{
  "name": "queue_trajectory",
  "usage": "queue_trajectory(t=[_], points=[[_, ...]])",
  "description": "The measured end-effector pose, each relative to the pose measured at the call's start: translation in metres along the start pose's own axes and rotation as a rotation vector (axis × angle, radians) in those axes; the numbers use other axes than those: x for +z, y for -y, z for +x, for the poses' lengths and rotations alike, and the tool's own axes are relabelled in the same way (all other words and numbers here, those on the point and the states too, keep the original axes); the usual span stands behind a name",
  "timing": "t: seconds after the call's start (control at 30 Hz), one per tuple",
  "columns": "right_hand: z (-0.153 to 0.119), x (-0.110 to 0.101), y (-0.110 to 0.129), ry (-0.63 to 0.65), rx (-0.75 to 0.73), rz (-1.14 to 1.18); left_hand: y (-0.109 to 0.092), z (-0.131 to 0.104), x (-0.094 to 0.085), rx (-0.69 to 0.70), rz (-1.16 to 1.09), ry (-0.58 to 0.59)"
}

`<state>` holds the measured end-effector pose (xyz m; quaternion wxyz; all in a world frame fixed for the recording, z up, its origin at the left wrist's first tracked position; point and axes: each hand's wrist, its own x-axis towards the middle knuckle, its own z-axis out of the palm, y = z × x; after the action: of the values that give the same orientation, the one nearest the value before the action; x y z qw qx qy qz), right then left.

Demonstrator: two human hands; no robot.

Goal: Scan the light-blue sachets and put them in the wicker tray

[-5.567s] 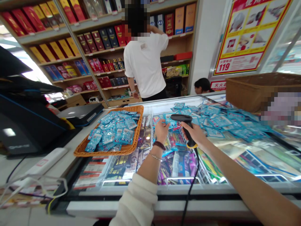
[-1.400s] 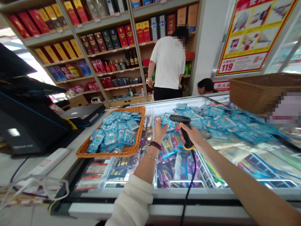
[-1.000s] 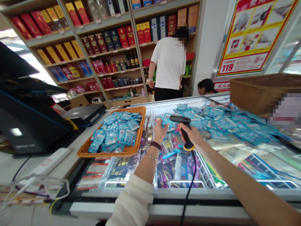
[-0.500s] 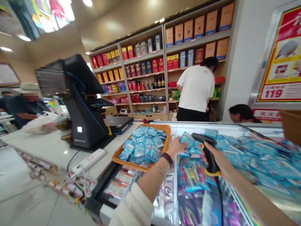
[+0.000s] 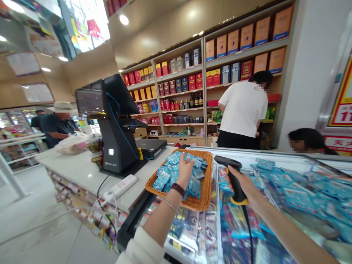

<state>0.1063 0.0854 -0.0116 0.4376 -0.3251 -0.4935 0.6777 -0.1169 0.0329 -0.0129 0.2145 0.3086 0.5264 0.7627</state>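
Note:
My left hand [image 5: 184, 171] is over the wicker basket [image 5: 206, 200], its fingers apart among the blue packets [image 5: 162, 176] piled inside. I see no packet gripped in it. Wrapped round the handle of a black and yellow barcode scanner [image 5: 237, 183] is my right hand [image 5: 242, 179]. The scanner's head points left towards the basket, and its cable hangs down over the freezer. Just left of the scanner, a blue and pink packet [image 5: 224, 178] lies under the freezer's edge area.
More blue packets [image 5: 299, 187] lie spread in the glass-topped freezer at right. A checkout terminal [image 5: 117, 128] and a white power strip [image 5: 121, 187] stand on the counter [image 5: 79, 172]. A person in a white shirt [image 5: 242, 110] faces the shelves; another person's head [image 5: 310, 141] shows at right.
My left hand has moved left from beside the scanner to the basket, and the blue packet it held is no longer in its fingers. My right hand still grips the scanner. The view has turned left.

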Motion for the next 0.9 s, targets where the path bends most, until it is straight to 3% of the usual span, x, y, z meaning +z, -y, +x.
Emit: queue_trajectory(t=[0.13, 0.3, 0.47, 0.6, 0.7, 0.9], points=[[-0.02, -0.037, 0.011, -0.063, -0.014, 0.017, 0.009, -0.021, 0.031, 0.066, 0.133, 0.163], [-0.041, -0.107, 0.027, -0.197, -0.01, 0.06, 0.028, -0.05, 0.092, 0.19, 0.393, 0.462], [-0.05, -0.156, 0.029, -0.308, -0.02, 0.115, 0.059, -0.074, 0.15, 0.215, 0.588, 0.592], [-0.047, -0.163, 0.02, -0.379, 0.014, 0.136, 0.081, -0.073, 0.187, 0.301, 0.803, 0.618], [-0.044, -0.16, 0.014, -0.395, 0.02, 0.099, 0.091, -0.063, 0.205, 0.331, 0.956, 0.659], [-0.042, -0.155, 0.008, -0.336, -0.029, 0.085, 0.106, -0.046, 0.212, 0.202, 1.071, 0.678]])
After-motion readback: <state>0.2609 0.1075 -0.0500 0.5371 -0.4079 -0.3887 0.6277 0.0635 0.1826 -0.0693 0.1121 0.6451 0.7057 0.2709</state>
